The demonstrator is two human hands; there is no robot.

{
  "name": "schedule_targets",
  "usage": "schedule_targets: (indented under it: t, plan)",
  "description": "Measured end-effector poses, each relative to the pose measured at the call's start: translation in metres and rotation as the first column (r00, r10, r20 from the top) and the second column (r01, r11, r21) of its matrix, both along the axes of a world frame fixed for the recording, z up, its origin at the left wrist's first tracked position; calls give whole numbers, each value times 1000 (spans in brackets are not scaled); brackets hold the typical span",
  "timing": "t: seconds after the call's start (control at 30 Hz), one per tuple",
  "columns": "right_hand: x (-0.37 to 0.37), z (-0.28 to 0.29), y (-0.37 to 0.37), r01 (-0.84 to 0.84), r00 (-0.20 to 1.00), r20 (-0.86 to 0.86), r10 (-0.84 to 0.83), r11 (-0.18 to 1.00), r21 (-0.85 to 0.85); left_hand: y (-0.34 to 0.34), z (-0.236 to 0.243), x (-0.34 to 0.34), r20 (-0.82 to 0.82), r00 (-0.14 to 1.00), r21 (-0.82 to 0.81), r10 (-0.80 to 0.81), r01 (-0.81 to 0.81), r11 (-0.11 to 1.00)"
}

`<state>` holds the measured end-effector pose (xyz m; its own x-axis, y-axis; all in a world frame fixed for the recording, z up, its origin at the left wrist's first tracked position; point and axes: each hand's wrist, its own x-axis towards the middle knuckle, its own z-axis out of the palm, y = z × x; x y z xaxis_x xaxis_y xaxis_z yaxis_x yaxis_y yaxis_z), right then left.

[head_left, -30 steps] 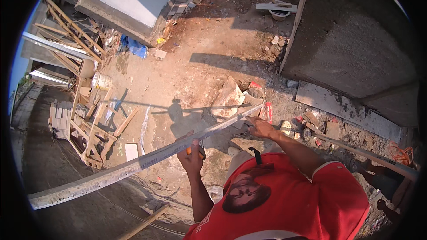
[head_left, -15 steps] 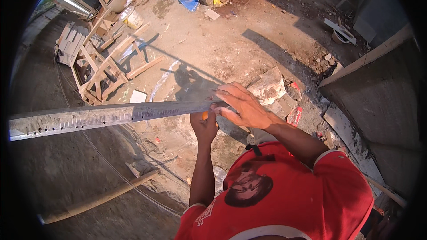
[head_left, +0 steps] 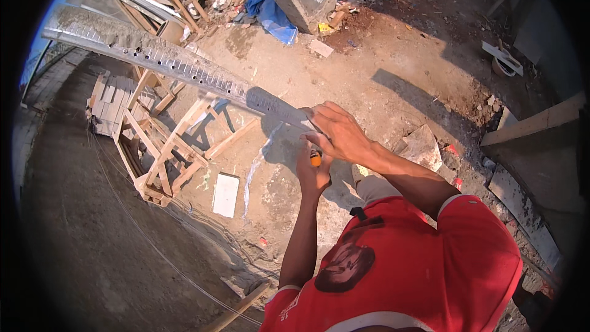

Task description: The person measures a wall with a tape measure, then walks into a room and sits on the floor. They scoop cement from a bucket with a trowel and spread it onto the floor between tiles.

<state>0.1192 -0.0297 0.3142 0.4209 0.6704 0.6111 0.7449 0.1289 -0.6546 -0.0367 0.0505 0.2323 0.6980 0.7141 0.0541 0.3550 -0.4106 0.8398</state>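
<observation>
Reaching up and away to the left, a long metal bar point(head_left: 203, 74) with holes and short marks along its side hangs clear of the ground point(head_left: 369, 55), its near end at the person's hands and its far end close to the upper left rim of the view. The right hand point(head_left: 344, 132) is closed over that near end, fingers across the top and thumb below. The left hand point(head_left: 313, 178) sits just beneath it, curled around a small orange tool point(head_left: 316, 160), most of which the fingers hide; its thumb comes up close to the bar, but I cannot tell whether it touches.

On the ground below the bar stands a wooden frame point(head_left: 177, 140), beside a stack of short boards point(head_left: 120, 101), with a white panel point(head_left: 226, 195) lying flat near the frame. A blue sheet point(head_left: 270, 17) lies at the foot of the pale block, by its lower corner.

With so much length beyond the grip, and no other support visible, the bar could tip or swing, and its far end might strike the frame or the boards. A loose or dusty hold would make that likelier. The orange tool could slip if the left hand had to catch the bar as well. Fingers so near the bar's end could be scraped if its edge is sharp.
</observation>
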Motion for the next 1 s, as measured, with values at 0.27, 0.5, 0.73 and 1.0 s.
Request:
schedule_targets:
  t: [0.27, 0.5, 0.73, 1.0]
  plan:
    - [207, 20, 92, 337, 941, -58, -334, 940, 61, 166, -119, -49, -467, 884, -530, 31, -308, 790]
    - [349, 23, 139, 598, 802, -102, -589, 790, 138, 326, -213, 18, -720, 633, -609, -285, -377, 698]
    - [489, 39, 203, 785, 619, -101, -779, 608, 118, 473, -193, 172, -719, 600, -602, -350, -286, 745]
    - [656, 68, 279, 831, 552, -62, -832, 554, -42, 625, -114, 353, -311, 950, -545, -9, -170, 821]
